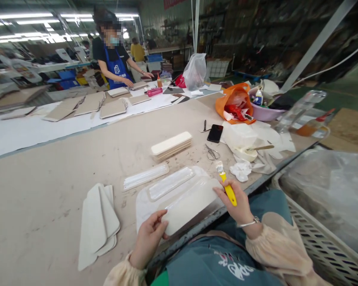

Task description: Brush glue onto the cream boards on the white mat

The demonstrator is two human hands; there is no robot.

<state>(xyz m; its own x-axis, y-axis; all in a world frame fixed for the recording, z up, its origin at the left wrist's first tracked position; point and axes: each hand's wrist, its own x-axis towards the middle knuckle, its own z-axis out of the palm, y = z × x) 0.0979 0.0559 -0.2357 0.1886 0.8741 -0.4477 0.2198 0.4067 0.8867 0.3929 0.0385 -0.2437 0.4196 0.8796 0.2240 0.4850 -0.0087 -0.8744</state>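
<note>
Near the table's front edge, my left hand [152, 233] pinches the left end of a long white panel [191, 206] with rounded corners. My right hand [236, 201] holds the panel's right end by the fingertips and also keeps a yellow-handled paintbrush [228, 188] in its grip, bristles pointing away from me. Under the panel lies a white sheet [141, 208], partly hidden. A glossy white strip [170, 184] rests on that sheet, and another glossy strip [145, 177] is just beyond it. To the left, several matching white panels [92, 222] are fanned out.
A stack of cream panels [171, 145] stands mid-table, with scissors [211, 152], a phone [215, 133] and crumpled paper [241, 171] to its right. Farther back are an orange bag [234, 101] and a purple basin [266, 113]. A co-worker [115, 59] stands across the table.
</note>
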